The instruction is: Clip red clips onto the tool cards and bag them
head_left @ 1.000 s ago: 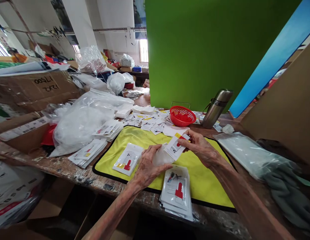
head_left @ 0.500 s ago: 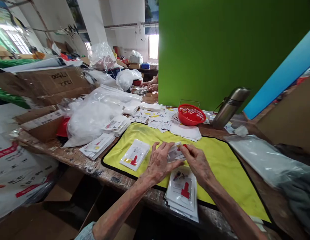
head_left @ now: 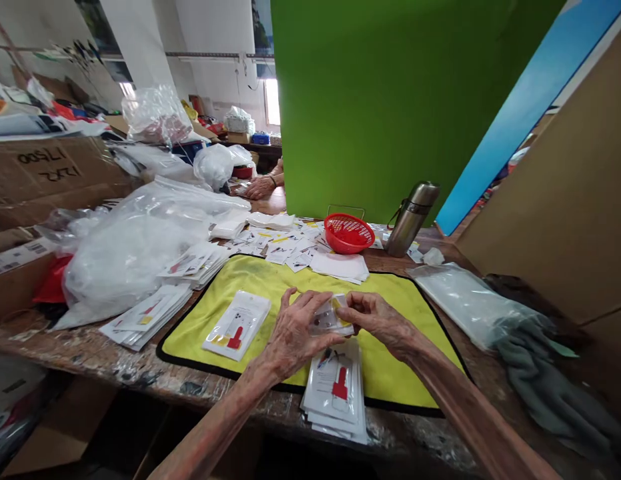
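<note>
Both my hands meet over a yellow mat (head_left: 415,313) on the worn wooden table. My left hand (head_left: 295,330) and my right hand (head_left: 375,320) pinch one small clear packet with a printed card (head_left: 330,319) between them, fingers closed on it. Just below my hands, at the mat's near edge, lies a stack of packed cards with red marks (head_left: 336,397). One more packed card (head_left: 236,325) lies flat on the mat to the left of my left hand.
A red basket (head_left: 349,233) and a steel flask (head_left: 409,218) stand behind the mat beside loose cards (head_left: 285,247). Clear plastic bags (head_left: 135,243) and card stacks (head_left: 150,310) fill the left. A green board (head_left: 380,100) rises behind; another person's hands (head_left: 263,185) work farther back.
The card held up in my right hand a second ago has come down into the packet between both hands. My hands have drawn close together; the view has swung about.
</note>
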Tool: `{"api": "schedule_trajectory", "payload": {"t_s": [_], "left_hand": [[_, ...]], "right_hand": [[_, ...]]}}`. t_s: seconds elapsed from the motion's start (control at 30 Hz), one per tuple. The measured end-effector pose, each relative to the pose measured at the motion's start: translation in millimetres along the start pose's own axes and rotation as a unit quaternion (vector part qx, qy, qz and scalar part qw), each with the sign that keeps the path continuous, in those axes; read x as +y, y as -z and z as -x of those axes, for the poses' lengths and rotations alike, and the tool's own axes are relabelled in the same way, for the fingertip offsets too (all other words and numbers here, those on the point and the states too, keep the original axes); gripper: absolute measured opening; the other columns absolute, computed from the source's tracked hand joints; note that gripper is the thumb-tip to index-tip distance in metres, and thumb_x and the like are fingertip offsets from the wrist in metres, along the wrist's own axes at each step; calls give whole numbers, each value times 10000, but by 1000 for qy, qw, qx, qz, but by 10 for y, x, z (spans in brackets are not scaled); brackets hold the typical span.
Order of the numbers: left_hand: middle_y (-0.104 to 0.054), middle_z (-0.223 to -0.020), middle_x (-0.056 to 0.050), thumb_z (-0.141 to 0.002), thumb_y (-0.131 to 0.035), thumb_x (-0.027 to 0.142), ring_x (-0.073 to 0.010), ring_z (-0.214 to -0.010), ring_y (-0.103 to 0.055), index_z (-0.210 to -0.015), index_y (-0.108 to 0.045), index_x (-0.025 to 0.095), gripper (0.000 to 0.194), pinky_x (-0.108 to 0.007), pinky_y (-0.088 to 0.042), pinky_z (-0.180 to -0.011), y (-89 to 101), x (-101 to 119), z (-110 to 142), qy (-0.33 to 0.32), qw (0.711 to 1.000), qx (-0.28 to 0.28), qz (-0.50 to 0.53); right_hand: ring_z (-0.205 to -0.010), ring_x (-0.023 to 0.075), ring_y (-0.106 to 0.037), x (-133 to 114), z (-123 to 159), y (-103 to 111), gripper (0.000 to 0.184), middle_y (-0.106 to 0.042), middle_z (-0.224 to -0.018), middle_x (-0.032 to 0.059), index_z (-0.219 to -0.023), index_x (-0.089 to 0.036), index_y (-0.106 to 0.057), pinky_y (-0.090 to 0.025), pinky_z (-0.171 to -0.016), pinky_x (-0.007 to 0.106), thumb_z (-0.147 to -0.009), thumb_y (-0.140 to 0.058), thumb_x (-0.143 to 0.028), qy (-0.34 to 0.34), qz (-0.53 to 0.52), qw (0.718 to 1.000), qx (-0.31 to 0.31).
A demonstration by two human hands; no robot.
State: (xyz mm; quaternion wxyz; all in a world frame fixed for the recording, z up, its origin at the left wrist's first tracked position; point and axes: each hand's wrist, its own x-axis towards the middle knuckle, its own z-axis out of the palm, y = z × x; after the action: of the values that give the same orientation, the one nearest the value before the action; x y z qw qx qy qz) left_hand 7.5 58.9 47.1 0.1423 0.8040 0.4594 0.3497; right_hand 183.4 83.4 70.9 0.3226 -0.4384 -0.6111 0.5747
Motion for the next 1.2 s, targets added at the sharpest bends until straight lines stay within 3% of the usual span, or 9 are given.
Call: {"api": "schedule_trajectory", "payload": {"t_s": [0.13, 0.27, 0.37, 0.57, 0.8, 0.9, 1.0, 1.1, 1.2], "left_hand": [[-674, -1092, -71, -701, -722, 394, -237, -1013, -612, -1169, -543, 231, 527, -485, -282, -1039, -53, -56, -4, -57, 998, 21, -12], [-697, -1030, -52, -667, -745, 391, -238, -951, -635, -1133, -571, 245, 519, -484, -306, -1026, -115, -115, -46, -97, 995, 11, -3], [-678, -1072, -64, -659, -753, 394, -243, -992, -616, -1167, -562, 243, 563, -472, -332, -1012, -113, -25, -79, -88, 996, -11, 7], [-667, -969, -60, -654, -770, 398, -229, -927, -603, -1086, -595, 196, 509, -446, -381, -959, -104, 173, -175, -90, 995, -44, 30], [-621, -1037, -76, -617, -786, 423, -243, -934, -569, -1122, -556, 212, 595, -364, -461, -800, -64, 319, -197, -45, 991, -111, 68], [-638, -941, -40, -720, -687, 450, -183, -833, -583, -1056, -555, 197, 441, -303, -473, -736, -5, 334, -242, 22, 969, -143, 202], [-622, -780, -17, -815, -565, 413, -134, -721, -561, -861, -582, 157, 261, -248, -461, -663, 63, 326, -285, 88, 931, -152, 320], [-618, -744, -18, -803, -566, 379, -123, -684, -548, -824, -614, 140, 244, -233, -445, -627, 86, 329, -297, 123, 909, -152, 367], [-607, -719, -8, -768, -600, 358, -115, -650, -537, -772, -642, 141, 220, -227, -435, -605, 61, 348, -296, 155, 909, -128, 365]], "right_hand": [[-499, 80, -447, 27, 39, 20, 419, -497, -561, -44, -615, -165, -549, -392, -471, 214, -618, -705, -553, -9, 2, 1000, -29], [-481, 65, -409, 44, 77, 84, 386, -476, -549, -58, -636, -164, -551, -337, -428, 189, -622, -715, -513, -29, 14, 999, -34], [-555, 76, -454, 21, 149, 144, 396, -524, -628, -40, -705, -155, -574, -377, -513, 200, -659, -691, -531, -11, -25, 998, -52], [-548, 72, -383, 36, 208, 234, 406, -510, -634, -42, -730, -145, -594, -290, -505, 202, -625, -733, -512, -24, -26, 998, -59], [-596, 99, -438, 16, 243, 238, 387, -554, -684, -29, -786, -155, -629, -321, -555, 219, -621, -742, -487, -37, -39, 994, -92], [-601, 93, -430, 1, 262, 297, 344, -549, -698, -30, -799, -155, -624, -309, -558, 213, -670, -721, -459, -32, -54, 990, -126], [-589, 83, -390, 8, 285, 362, 332, -486, -642, -51, -731, -159, -573, -284, -553, 207, -707, -702, -465, -18, -55, 991, -117], [-569, 77, -355, 32, 290, 347, 372, -431, -606, -64, -671, -165, -516, -254, -532, 207, -700, -710, -480, -18, -47, 993, -111], [-597, 82, -377, 54, 279, 264, 383, -461, -653, -48, -732, -155, -556, -266, -554, 211, -697, -705, -507, -12, -49, 993, -108]]}}
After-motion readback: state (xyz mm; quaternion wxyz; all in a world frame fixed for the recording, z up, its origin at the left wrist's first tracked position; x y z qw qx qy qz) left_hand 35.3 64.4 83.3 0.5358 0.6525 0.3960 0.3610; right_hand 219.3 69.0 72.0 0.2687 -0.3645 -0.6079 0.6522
